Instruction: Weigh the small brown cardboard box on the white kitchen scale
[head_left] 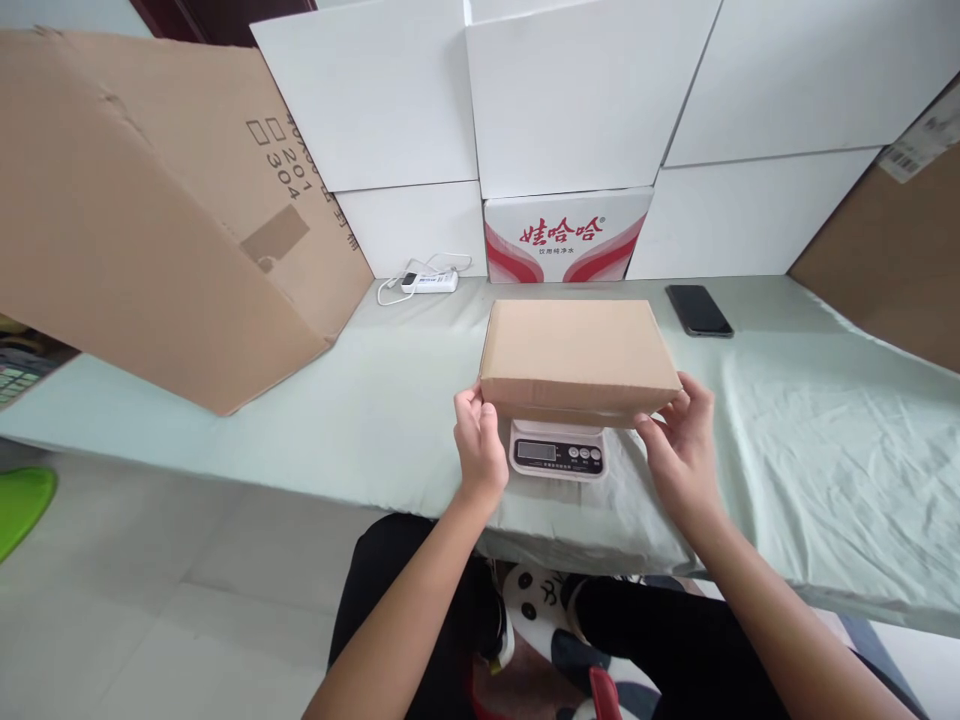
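Note:
Between my two hands is a brown cardboard box (pixel 577 345), closed and roughly level, over a white digital kitchen scale (pixel 559 468). The box hides the scale's platform, so whether it rests there or hovers slightly above cannot be made out. My left hand (pixel 480 445) grips the box's near left corner, thumb in front. My right hand (pixel 682 445) holds the near right corner, with its thumb at the lower edge. The scale's display and buttons face me, and no digits can be read on the display.
A black phone (pixel 699 310) lies right of the box. A white power strip with a cable (pixel 430 282) lies at the back left. White boxes (pixel 570 100) line the back. Large brown cartons stand at the left (pixel 180 220) and right (pixel 892 240). The pale green tablecloth (pixel 360 400) covers the table.

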